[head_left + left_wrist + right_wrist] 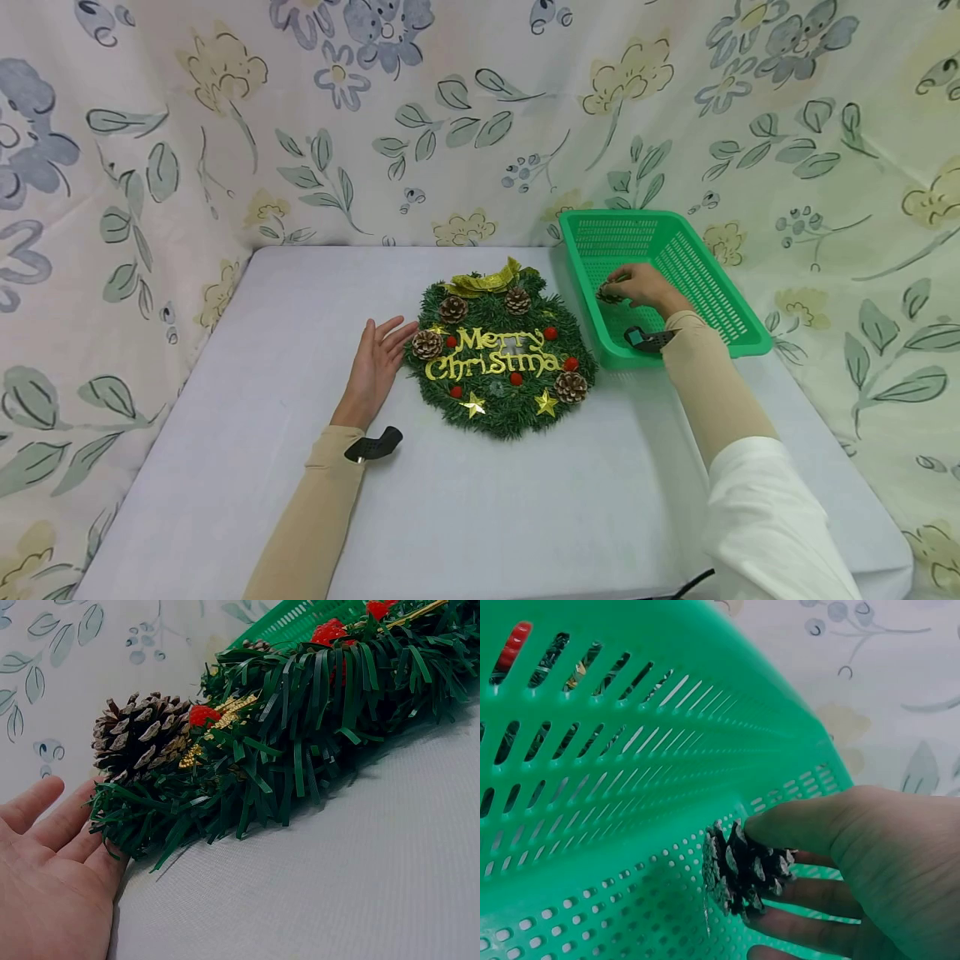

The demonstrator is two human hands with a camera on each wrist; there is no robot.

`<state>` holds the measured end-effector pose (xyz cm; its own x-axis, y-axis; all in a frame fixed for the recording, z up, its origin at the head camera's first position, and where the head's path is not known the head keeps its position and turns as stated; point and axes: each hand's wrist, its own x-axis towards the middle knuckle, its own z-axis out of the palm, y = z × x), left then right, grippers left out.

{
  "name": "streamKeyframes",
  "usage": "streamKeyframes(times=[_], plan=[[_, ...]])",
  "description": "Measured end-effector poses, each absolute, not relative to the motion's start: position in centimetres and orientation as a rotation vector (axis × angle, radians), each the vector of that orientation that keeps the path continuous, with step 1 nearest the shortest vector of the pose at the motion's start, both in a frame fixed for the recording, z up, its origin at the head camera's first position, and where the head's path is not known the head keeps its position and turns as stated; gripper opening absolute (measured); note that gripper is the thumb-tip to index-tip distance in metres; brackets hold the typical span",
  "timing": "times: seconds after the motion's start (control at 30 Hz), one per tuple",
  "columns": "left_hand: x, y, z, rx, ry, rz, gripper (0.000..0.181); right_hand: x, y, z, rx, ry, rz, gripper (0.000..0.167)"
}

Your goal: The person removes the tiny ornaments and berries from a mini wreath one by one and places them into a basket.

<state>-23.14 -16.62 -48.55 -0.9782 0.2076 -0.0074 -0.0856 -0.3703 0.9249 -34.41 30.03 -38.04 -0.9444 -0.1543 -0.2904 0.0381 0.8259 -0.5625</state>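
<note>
A green tinsel wreath (498,417) lies on the table, with gold "Merry Christmas" lettering (495,364), red berries, gold stars and several pinecones. My left hand (375,362) has its fingers extended, touching the wreath's left edge beside a pinecone (139,739). Inside the green basket (611,354), my right hand (647,287) pinches a pinecone (742,870) between thumb and fingers. The right wrist view shows that pinecone over the basket's perforated floor, near its side wall.
The basket stands at the table's back right, close beside the wreath. A gold ribbon bow (483,282) tops the wreath. Floral cloth (420,183) hangs behind the white table (487,508). A black cable (693,583) shows at the front edge.
</note>
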Motion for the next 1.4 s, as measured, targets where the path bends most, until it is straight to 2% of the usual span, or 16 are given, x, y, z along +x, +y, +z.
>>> streamKeyframes(times=[1.13,1.4], plan=[[-23.21,-16.54,-48.5,0.161,1.633,2.463,0.082,-34.1,29.92,-37.94,-0.114,2.655,-0.826,0.05],[-23.15,-16.59,-48.33,0.153,1.623,2.469,0.074,-33.96,29.91,-37.61,-0.14,2.652,-0.869,0.062]])
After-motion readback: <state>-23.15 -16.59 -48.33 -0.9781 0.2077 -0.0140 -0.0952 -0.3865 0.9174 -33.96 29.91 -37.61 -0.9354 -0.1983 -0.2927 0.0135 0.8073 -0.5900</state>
